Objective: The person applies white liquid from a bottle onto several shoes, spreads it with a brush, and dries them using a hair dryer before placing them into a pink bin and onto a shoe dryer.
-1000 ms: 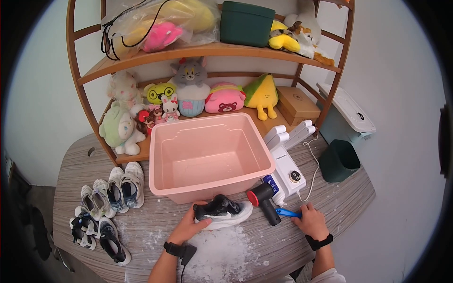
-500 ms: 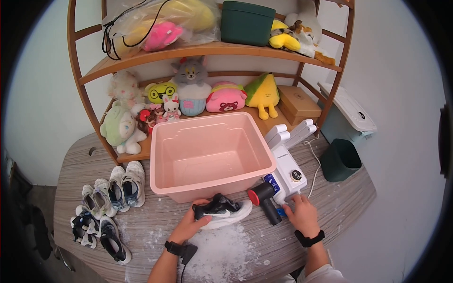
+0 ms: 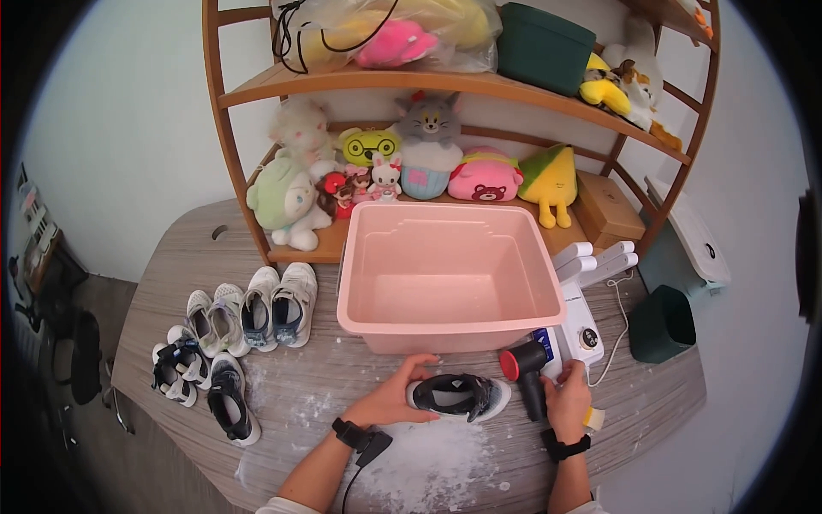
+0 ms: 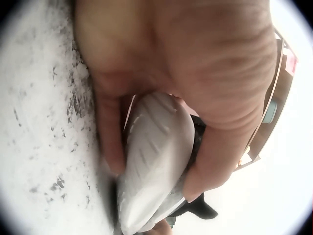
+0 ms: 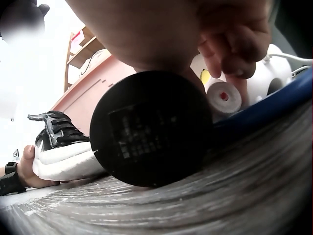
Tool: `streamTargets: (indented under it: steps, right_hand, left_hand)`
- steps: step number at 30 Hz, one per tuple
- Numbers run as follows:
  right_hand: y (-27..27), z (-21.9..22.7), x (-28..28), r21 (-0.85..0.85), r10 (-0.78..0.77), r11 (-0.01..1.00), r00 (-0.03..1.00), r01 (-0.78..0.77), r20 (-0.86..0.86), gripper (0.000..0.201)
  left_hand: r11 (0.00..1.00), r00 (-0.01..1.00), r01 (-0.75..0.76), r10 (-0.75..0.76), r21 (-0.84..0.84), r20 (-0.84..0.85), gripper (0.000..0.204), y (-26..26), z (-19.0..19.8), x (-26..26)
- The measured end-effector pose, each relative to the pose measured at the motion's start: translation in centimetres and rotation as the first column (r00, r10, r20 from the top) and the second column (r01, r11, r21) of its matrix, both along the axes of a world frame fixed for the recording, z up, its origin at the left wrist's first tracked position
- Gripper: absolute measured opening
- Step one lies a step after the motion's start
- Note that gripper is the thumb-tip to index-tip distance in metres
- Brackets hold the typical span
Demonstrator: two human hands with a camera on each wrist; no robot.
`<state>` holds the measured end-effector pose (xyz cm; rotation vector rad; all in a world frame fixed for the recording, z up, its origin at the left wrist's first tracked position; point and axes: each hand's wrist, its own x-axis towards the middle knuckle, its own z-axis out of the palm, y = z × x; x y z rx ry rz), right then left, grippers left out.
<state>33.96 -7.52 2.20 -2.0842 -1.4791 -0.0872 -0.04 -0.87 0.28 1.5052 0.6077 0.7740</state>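
Black above and white at the sole, the sneaker [image 3: 461,397] sat near the middle of the table's front edge, its mouth facing up and its toe pointing right. We saw the left hand [image 3: 394,401] clamped round its heel end, thumb on one side and fingers on the other. We could not tell whether the sole touched the table [image 3: 664,398]. The hands were well apart. The right hand [image 3: 568,407] had its fingers bent at the capped end of a blue-and-white tube [image 3: 546,347]; we could not tell whether they had closed on it.

Between the hands we found a black hair dryer [image 3: 527,358] with a red rim, its handle pointing to the front edge. A scrub brush [image 3: 592,418] lay just beside the right hand, toward the table's right edge. Near that edge were a white shoe dryer [image 3: 585,330] with a dial and a dark green bin [image 3: 661,327].

Behind the sneaker we noted a pink basin [image 3: 462,339], and along the far edge a wooden shelf [image 3: 291,254] with plush toys [image 3: 431,141]. Near the left edge stood rows of shoes [image 3: 231,398]. White residue [image 3: 428,471] covered the table before the sneaker, toward the front edge.
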Motion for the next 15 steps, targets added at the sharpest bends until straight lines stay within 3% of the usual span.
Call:
streamTargets:
  steps: [3,8,10,12,13,14,15]
  right_hand:
    - [-0.1,0.2,-0.1,-0.040,0.004,0.999,0.999,-0.005,-0.040,0.054]
    - [0.1,-0.2,0.2,-0.181,0.013,0.983,0.989,-0.040,-0.150,0.043]
    - [0.0,0.2,0.0,-0.120,0.013,0.992,0.985,-0.034,-0.173,0.037]
    - [-0.1,0.2,0.3,0.090,0.052,0.995,0.964,-0.029,-0.260,0.036]
    - [0.0,-0.2,0.6,0.167,0.124,0.984,0.920,-0.066,-0.371,0.035]
    - [-0.1,-0.5,0.8,0.164,0.125,0.984,0.920,-0.067,-0.371,0.035]
    - [-0.2,-0.6,0.9,0.213,0.183,0.973,0.841,-0.083,-0.508,0.037]
  left_hand:
    - [1.000,1.000,0.018,-0.018,0.013,0.004,0.099,0.2,-0.2,0.0]
    - [1.000,1.000,0.013,-0.013,-0.010,-0.009,0.100,0.2,0.3,-0.2]
    - [0.999,1.000,0.014,-0.015,-0.041,-0.007,0.097,0.2,0.4,-0.2]
    - [0.999,1.000,0.018,-0.018,-0.047,0.001,0.096,0.4,-0.1,-0.2]
    - [0.998,1.000,0.028,-0.027,-0.050,0.007,0.095,0.4,-0.3,-0.2]
    - [0.998,1.000,0.026,-0.026,-0.052,0.008,0.095,0.4,-0.3,-0.2]
    - [0.997,0.999,0.029,-0.027,-0.066,0.021,0.091,0.4,-0.2,-0.1]
